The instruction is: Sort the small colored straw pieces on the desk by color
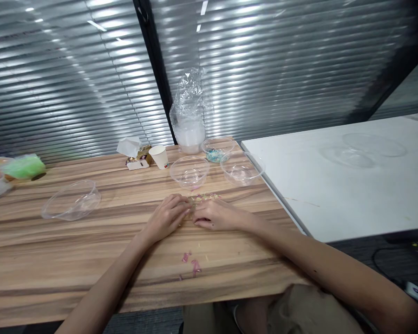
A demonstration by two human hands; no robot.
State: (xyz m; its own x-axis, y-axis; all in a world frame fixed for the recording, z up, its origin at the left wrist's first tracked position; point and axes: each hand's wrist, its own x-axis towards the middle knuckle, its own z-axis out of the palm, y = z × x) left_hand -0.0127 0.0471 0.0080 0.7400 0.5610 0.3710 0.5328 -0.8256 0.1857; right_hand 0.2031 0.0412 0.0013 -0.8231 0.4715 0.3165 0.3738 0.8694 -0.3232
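Note:
My left hand (pixel 167 216) rests on the wooden table with its fingers bent and close together. Facing it, almost touching, my right hand (pixel 220 215) is curled with the fingertips down on the tabletop. What either hand pinches is hidden or too small to make out. Just beyond the fingers lies a spread of small yellow, green and pink pieces (pixel 205 198). Closer to my body are several torn pink bits (pixel 195 267). Behind the hands stands a clear plastic bowl (pixel 190 176), with a second clear bowl (pixel 242 174) to its right.
A bowl with blue pieces (pixel 215 155) stands farther back, beside a plastic-wrapped stack of bowls (pixel 190 137). A paper cup (pixel 159 157) and tissue box (pixel 139 160) are left of these. One clear bowl (pixel 71 204) lies tilted at left. A white table (pixel 362 195) adjoins at right.

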